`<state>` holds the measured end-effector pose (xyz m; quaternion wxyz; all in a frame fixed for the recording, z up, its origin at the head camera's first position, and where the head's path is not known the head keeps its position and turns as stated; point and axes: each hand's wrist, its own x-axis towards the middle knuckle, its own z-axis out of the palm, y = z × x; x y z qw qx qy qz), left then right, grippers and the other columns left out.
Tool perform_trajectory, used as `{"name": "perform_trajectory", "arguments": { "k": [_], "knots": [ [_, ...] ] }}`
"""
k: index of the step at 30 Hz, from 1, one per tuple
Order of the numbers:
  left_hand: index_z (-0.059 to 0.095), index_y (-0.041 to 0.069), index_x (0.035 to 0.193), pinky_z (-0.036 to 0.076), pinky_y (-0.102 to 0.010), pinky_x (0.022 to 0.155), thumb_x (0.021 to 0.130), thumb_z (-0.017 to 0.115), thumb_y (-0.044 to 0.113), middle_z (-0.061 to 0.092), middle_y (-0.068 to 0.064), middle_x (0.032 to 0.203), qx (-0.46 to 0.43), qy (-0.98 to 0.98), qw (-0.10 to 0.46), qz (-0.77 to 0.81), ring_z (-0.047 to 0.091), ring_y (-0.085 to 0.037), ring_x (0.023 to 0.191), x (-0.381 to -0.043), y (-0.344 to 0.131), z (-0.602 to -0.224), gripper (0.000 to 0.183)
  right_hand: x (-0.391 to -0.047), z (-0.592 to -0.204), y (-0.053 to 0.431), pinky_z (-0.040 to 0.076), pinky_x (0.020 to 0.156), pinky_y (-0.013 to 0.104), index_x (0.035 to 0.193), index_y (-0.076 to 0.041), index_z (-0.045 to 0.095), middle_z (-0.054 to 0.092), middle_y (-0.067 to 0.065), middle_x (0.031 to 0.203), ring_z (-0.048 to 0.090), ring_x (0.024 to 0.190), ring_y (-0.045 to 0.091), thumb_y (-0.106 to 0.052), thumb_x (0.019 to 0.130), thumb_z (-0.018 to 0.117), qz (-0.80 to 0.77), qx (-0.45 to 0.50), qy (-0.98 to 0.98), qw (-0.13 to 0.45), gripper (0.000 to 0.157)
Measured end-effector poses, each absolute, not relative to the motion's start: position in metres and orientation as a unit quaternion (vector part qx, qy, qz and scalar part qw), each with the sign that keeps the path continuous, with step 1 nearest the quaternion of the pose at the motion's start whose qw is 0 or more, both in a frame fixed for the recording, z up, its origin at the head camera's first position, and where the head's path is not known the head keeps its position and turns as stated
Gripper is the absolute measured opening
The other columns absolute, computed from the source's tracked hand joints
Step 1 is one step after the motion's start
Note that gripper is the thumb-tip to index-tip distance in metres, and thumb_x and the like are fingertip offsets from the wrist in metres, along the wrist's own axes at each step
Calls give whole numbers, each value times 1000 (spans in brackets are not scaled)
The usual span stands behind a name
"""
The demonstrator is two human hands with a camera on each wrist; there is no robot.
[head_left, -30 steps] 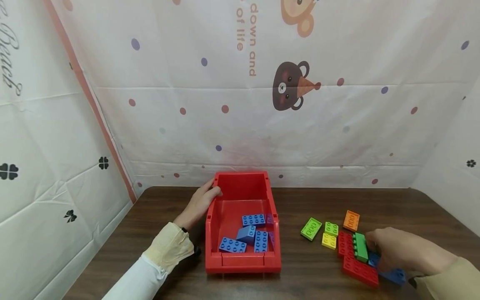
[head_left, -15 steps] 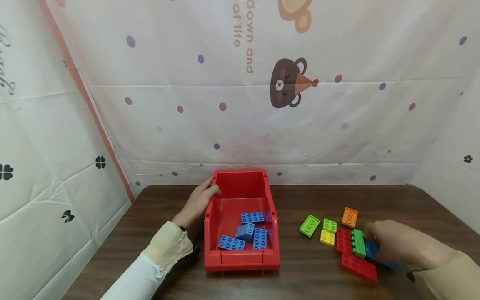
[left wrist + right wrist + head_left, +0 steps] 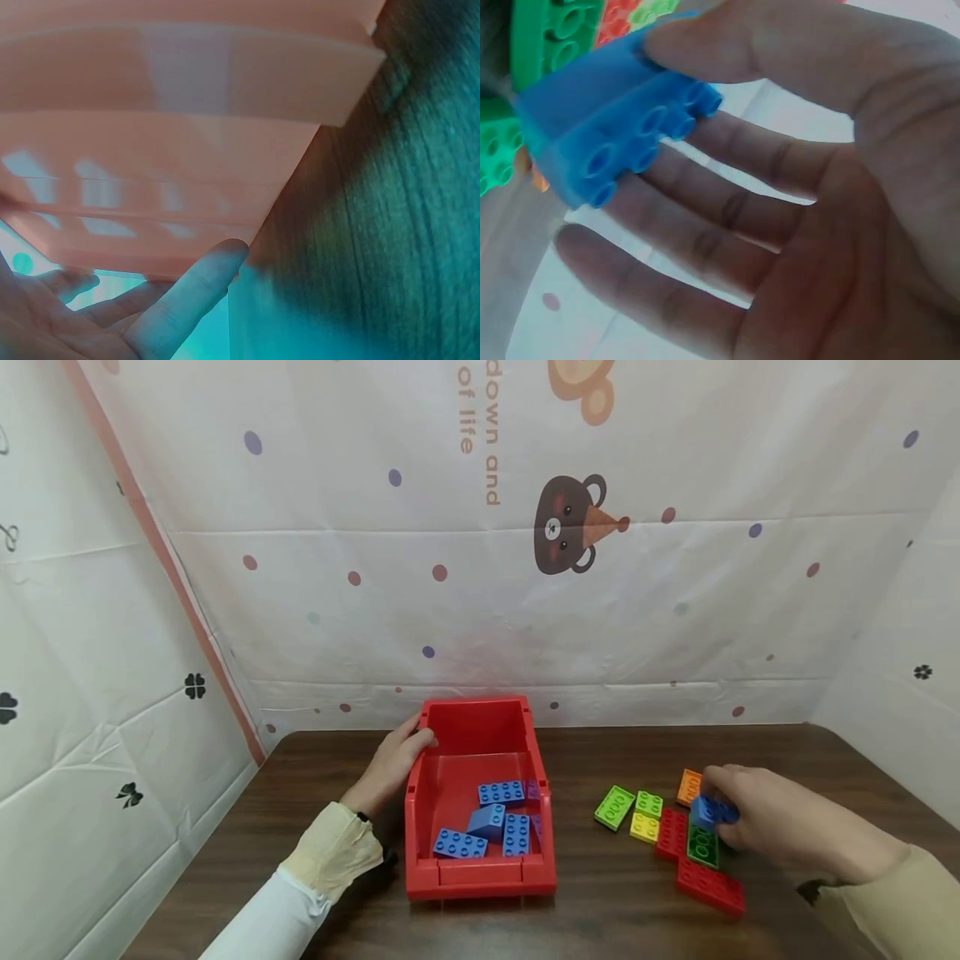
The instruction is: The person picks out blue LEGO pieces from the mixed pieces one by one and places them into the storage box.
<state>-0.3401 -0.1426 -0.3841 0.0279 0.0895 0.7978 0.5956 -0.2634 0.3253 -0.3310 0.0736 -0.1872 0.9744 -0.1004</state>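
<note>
A red storage bin (image 3: 482, 881) holds several blue bricks (image 3: 486, 820) and stands in the middle of the head view. My left hand (image 3: 392, 770) grips its far left wall, thumb over the rim; in the left wrist view the thumb (image 3: 196, 294) lies against the wall's outer edge. Between right thumb and fingers, a blue toy brick (image 3: 619, 112) with studs is pinched; the right hand (image 3: 780, 817) is just above the loose bricks. Beneath it lies a green brick (image 3: 702, 847), touching or close to red bricks (image 3: 711, 887).
Left of the right hand lie a lime brick (image 3: 615, 807), a smaller lime brick (image 3: 649, 803) and a yellow brick (image 3: 646, 827). An orange brick (image 3: 689, 787) is partly behind the fingers. The brown table (image 3: 600, 914) meets a patterned cloth (image 3: 420, 610) at the back.
My right hand has raised the blue brick off the table and shifted left over the green one. The green brick has turned from its side. My left hand stays on the bin.
</note>
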Motion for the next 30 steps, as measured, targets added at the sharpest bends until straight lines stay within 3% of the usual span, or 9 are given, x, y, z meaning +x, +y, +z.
{"name": "perform_trajectory", "arguments": {
  "k": [11, 22, 30],
  "knots": [
    [45, 15, 156, 65, -47, 80, 102, 54, 23, 63, -24, 134, 102, 795, 27, 597, 74, -45, 94, -340, -143, -384, 55, -265, -314, 299, 55, 65, 31, 110, -7, 62, 61, -3, 96, 56, 79, 12, -11, 84, 88, -133, -249, 958, -43, 36],
    [44, 15, 157, 64, -48, 83, 103, 54, 22, 64, -25, 129, 101, 797, 18, 595, 73, -46, 94, -343, -143, -386, 55, -267, -292, 275, 62, 83, 52, 129, 0, 61, 69, 11, 115, 71, 99, 27, -13, 93, 82, -185, -245, 950, -66, 44],
    [45, 14, 155, 64, -49, 82, 103, 54, 20, 64, -25, 130, 105, 795, 19, 598, 74, -46, 93, -342, -142, -386, 53, -273, -275, 251, 62, 87, 54, 133, 0, 61, 69, 13, 118, 72, 104, 32, -11, 94, 80, -204, -254, 943, -67, 45]
  ]
}}
